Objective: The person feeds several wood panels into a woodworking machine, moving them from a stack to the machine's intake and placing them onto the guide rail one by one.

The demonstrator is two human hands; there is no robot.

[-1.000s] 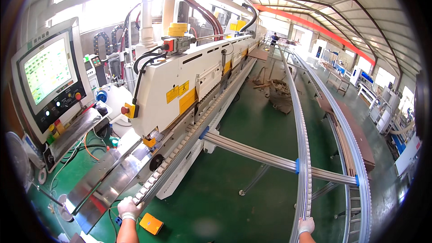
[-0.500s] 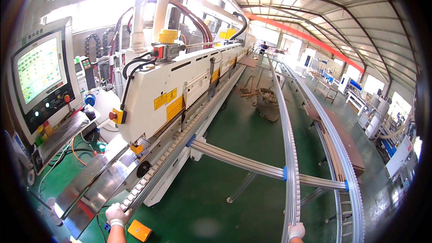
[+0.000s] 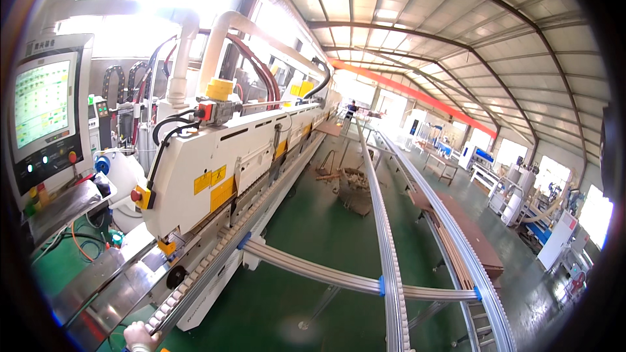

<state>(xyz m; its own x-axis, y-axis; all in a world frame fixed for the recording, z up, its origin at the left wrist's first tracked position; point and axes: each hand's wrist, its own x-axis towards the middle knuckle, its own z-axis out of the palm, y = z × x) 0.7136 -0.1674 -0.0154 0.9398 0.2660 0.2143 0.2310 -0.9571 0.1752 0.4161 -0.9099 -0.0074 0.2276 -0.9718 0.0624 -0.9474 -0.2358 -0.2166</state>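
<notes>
At between seven and eight o'clock, close to the lower edge, the left hand [image 3: 140,337] is seen in a white glove, laid against the near end of a roller rail [image 3: 225,242]. The fingers are bent, but how tightly they are closed cannot be told, since the hand is partly cut off by the edge. The right hand is out of view, so its state cannot be told.

By the roller rail, a slanting line is drawn from the left hand up toward twelve o'clock, along the side of a long white machine [image 3: 189,176] at nine o'clock. The machine is marked with yellow labels [image 3: 223,195], and a red button [image 3: 135,195] is mounted on its near end. At between nine and ten o'clock, a lit screen [image 3: 42,104] is held in a panel.

The roller rail is joined at six o'clock by a crossbar [image 3: 306,266], by which a middle rail [image 3: 383,241] at five o'clock and an outer rail [image 3: 450,221] at four o'clock are also met. Brown boards [image 3: 471,234] are stacked just beside the outer rail. A sack [image 3: 355,199] is stood on the green floor [image 3: 280,300] between the roller rail and the middle rail. Far off, toward one o'clock, another person [image 3: 351,109] can be seen.
</notes>
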